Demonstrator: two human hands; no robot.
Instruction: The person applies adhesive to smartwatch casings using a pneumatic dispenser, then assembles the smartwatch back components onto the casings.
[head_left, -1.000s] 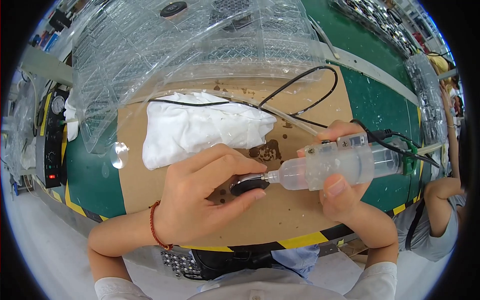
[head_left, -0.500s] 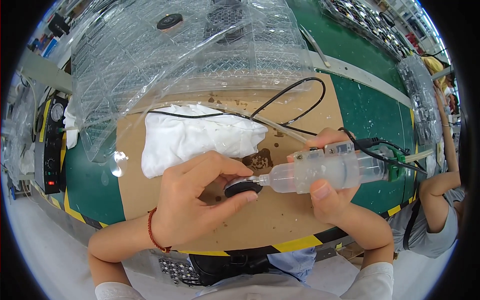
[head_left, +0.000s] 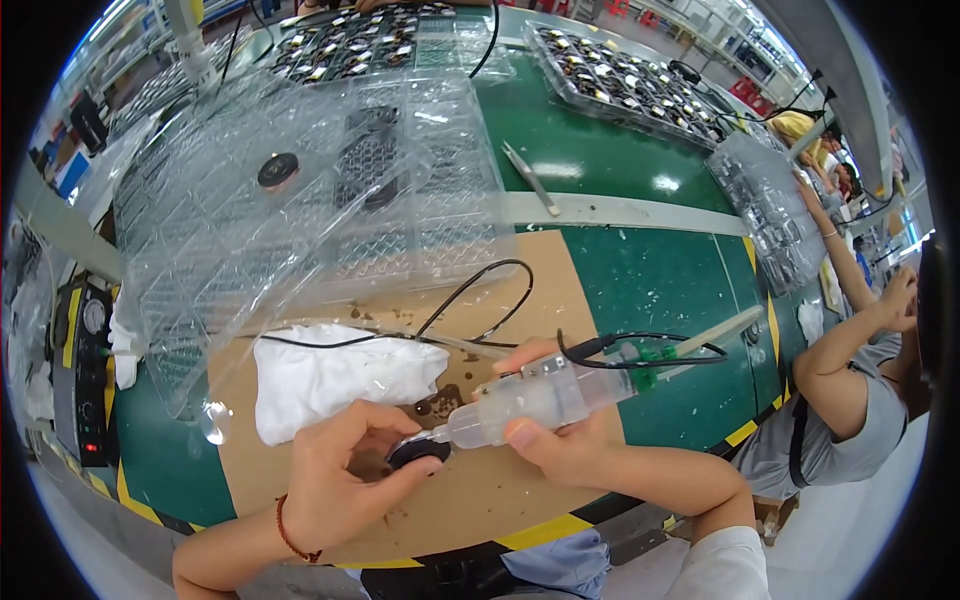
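Between the thumb and fingers of my left hand (head_left: 340, 470) is a small round black part (head_left: 420, 449), held tilted over the cardboard. My right hand (head_left: 560, 440) is closed around a translucent glue dispensing syringe (head_left: 515, 405) with a whitish filling. Its needle tip meets the upper edge of the round part; whether any glue is coming out is too small to tell. A black cable and a pale air hose (head_left: 720, 330) run from the syringe's green cap end. Beside my left hand lies a folded white cloth (head_left: 345, 380).
Brown cardboard (head_left: 560, 290) with dark stains covers part of the green bench. Stacked clear plastic trays (head_left: 430, 250) stand behind the cloth, with another round black part (head_left: 278, 171) on top. Tweezers (head_left: 530, 178) lie farther back. A dispenser controller (head_left: 90, 370) stands left; a co-worker (head_left: 850, 390) sits right.
The view has tilted up and to the right, showing more of the far bench and filled trays. Both hands keep their grip, the needle still at the round part.
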